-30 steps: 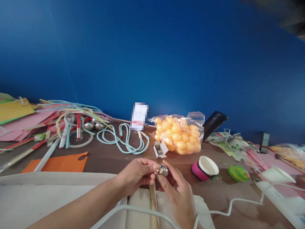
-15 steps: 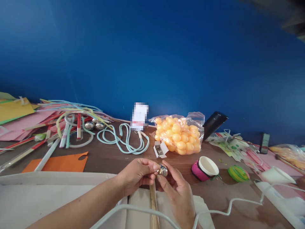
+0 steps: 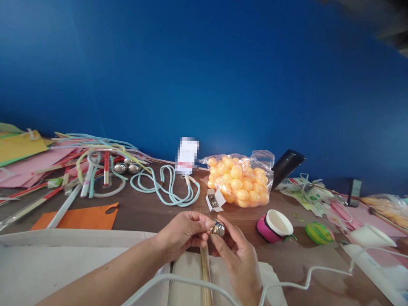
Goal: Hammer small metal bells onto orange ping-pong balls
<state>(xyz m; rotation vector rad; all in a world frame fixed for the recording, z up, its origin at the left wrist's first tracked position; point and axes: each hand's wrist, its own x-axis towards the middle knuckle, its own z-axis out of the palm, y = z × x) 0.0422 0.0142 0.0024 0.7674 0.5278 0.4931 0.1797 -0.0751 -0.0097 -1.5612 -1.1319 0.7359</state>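
In front of me, both hands meet at a small shiny silver ball (image 3: pixel 218 228). My right hand (image 3: pixel 239 250) grips it between the thumb and bent fingers from the right. My left hand (image 3: pixel 186 233) is closed in a pinch at the ball's left side, with thumb and index finger touching it; whether a tiny piece sits in that pinch is hidden. Just beyond my fingers stands a small open white box (image 3: pixel 219 203) with small metallic bits inside. Below the hands lies a bundle of thin tan sticks (image 3: pixel 206 276) over pale sheets (image 3: pixel 185 276).
Behind the box rests a clear bag of orange balls (image 3: pixel 237 182). A pink-wrapped cup (image 3: pixel 266 229) and a green-yellow roll (image 3: pixel 318 232) stand right. Leftward lie a blue lanyard (image 3: pixel 159 193), more silver balls (image 3: pixel 120 168) and orange paper (image 3: pixel 76 216). A white cable (image 3: pixel 306 280) crosses the foreground.
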